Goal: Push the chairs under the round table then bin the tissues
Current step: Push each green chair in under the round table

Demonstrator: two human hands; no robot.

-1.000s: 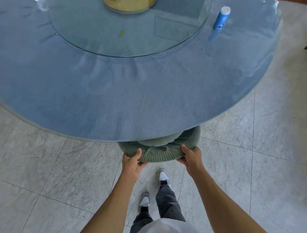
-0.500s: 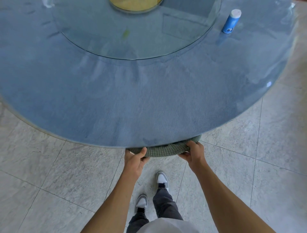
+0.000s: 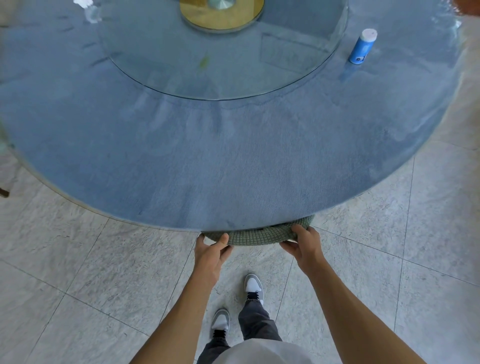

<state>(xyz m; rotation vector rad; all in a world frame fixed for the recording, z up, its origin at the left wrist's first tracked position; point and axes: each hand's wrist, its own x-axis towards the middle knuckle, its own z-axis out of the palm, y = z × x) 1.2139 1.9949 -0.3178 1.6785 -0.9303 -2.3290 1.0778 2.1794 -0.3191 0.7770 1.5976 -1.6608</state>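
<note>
Both hands are gripping the back edge of a chair with a green checked fabric cover, low in the middle of the frame. The left hand is holding the left end of it, thumb lying up over the fabric and the other fingers tucked underneath where I can't really see them. The right hand is clamping the right end, fingers curling over the top of the padding. Only a thin strip of that chair is sticking out; everything else is sitting under the rim of the big round table with a blue cloth under a glass top, which is filling most of the upper half of the frame.

Moving outward across the table, a round clear glass turntable is resting in the centre on a gold-coloured disc base at the top edge of the frame. A small blue cylindrical bottle with a white cap is standing upright at the upper right, just outside the turntable's rim. Something white and crumpled is peeking in at the upper left corner, possibly a tissue, but it's too cut off to say.

Below the table, pale grey marbled floor tiles are running across the whole lower half, with thin grout lines. A pair of grey and white sneakers and dark grey trousers are showing at the bottom centre between the two forearms.
</note>
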